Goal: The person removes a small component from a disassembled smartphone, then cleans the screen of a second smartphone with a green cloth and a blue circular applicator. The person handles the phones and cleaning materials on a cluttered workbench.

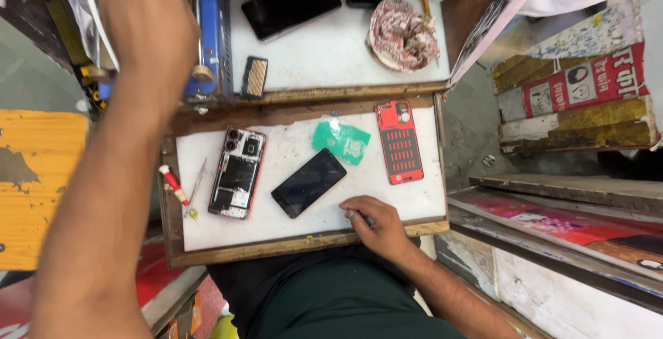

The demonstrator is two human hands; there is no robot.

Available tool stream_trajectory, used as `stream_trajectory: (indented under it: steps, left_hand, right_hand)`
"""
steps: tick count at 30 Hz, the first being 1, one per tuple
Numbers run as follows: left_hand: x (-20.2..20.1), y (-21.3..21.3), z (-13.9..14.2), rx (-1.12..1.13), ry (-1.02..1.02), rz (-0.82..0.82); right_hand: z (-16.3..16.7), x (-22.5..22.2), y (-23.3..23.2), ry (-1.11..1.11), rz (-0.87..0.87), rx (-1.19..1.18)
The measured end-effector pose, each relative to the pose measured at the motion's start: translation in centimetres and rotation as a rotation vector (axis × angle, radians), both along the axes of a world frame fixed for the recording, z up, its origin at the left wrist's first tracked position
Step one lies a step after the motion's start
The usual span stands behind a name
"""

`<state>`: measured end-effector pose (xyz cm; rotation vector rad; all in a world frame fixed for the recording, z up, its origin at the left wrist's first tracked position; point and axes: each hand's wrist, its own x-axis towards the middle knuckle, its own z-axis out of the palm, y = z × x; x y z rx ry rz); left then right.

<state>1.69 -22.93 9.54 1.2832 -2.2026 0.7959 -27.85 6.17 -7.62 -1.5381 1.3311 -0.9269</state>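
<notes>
My left hand (146, 24) is raised to the far left, over a blue device (215, 31) and a silvery plastic sheet (76, 0); its fingertips run out of the frame. My right hand (373, 223) rests on the front edge of the white work board (290, 225), fingers curled around a small dark object that barely shows. Just left of it lies a black phone screen (308, 182). An opened phone in a red frame (237, 173), a green packet (342, 140) and a red back cover (398, 142) also lie on the board.
A red-and-white screwdriver (173, 183) and tweezers (197, 183) sit at the board's left edge. The upper shelf (324, 52) holds two dark phones (290, 4), a patterned cloth bundle (404, 35) and a small mesh-faced block (254, 76). A yellow surface (34, 180) is on the left, wooden planks on the right.
</notes>
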Motion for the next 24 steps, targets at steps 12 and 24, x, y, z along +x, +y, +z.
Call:
stream_trajectory:
  steps: [12,24]
  left_hand:
    - [0.5,28.9,-12.1,1.299,0.991,0.202]
    - [1.4,28.2,-9.9,1.235,0.692,0.139]
  right_hand:
    - [1.8,1.5,-3.5,0.246,-0.175,-0.025]
    - [-0.2,1.9,-1.9,0.18,-0.195,-0.208]
